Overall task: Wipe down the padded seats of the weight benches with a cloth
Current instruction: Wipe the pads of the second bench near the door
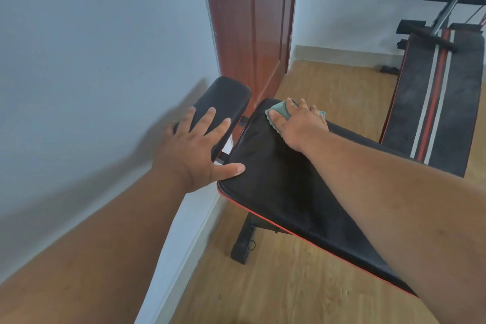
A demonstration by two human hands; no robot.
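I had the long black bench pad (284, 192) in front of me, running from the near right up toward the brown door (249, 21), with a second striped bench (436, 92) well apart at the right. The smaller black pad (223, 97) sat just beyond a gap. My left hand (197, 150) lay flat across that gap, fingers spread, gripping nothing. My right hand (297, 123) pressed the green cloth (278, 113) onto the long pad's far corner. I judged the cloth could slide off that edge if I pushed further.
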